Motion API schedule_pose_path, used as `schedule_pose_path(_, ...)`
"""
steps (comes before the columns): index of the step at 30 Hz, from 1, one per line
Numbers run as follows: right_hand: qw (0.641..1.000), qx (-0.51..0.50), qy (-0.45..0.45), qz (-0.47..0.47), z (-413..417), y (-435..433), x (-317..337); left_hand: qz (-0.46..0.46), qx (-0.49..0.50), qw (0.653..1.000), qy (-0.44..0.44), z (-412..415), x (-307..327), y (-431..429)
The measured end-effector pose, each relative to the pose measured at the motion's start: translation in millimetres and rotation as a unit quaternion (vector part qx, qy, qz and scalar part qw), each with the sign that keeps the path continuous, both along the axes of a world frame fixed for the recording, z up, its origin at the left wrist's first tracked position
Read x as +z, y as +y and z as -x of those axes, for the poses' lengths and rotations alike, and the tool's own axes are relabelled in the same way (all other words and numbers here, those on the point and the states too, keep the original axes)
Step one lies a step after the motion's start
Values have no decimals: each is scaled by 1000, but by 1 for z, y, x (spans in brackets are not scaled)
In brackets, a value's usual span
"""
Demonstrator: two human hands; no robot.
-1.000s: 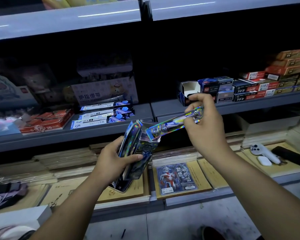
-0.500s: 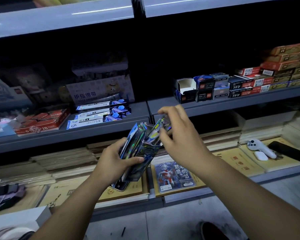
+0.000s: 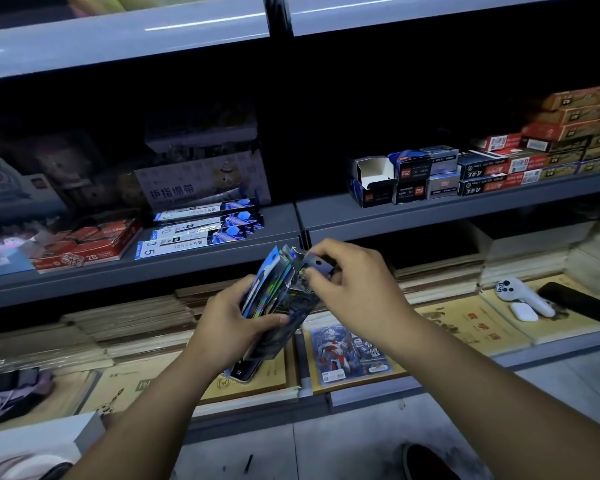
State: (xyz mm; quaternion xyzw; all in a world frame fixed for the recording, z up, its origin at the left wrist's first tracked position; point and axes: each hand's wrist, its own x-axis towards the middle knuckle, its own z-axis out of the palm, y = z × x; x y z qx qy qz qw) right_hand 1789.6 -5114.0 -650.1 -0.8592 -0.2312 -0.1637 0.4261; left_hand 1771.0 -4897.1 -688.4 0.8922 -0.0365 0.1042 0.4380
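My left hand (image 3: 229, 322) grips a bundle of shiny holographic card packs (image 3: 274, 296), held upright in front of the store shelves, with a dark phone (image 3: 245, 370) under them. My right hand (image 3: 352, 289) pinches the top of one pack (image 3: 314, 270) at the right side of the bundle, pressed against the others. Similar long blue packs (image 3: 201, 233) lie on the middle shelf (image 3: 222, 258) just behind and to the left.
A carded hero figure pack (image 3: 349, 351) lies on the lower shelf below my hands. A white controller (image 3: 520, 294), a white case (image 3: 523, 311) and a black phone (image 3: 579, 301) lie at right. Small boxes (image 3: 430, 174) line the right shelf. A shoe (image 3: 426, 462) shows on the floor.
My right hand brought a long pack from up right down and left into the bundle held by my left hand, and now pinches it at the bundle's top.
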Motion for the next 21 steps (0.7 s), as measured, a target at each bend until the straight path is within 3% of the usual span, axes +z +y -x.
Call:
schedule_pose_path(6, 999, 21, 24, 11, 1, 3, -5, -18, -11, 1000, -12, 3, 2, -2)
schedule_pose_path(21, 999, -15, -22, 39, 8, 7, 1, 1, -11, 1000, -16, 2, 2, -2)
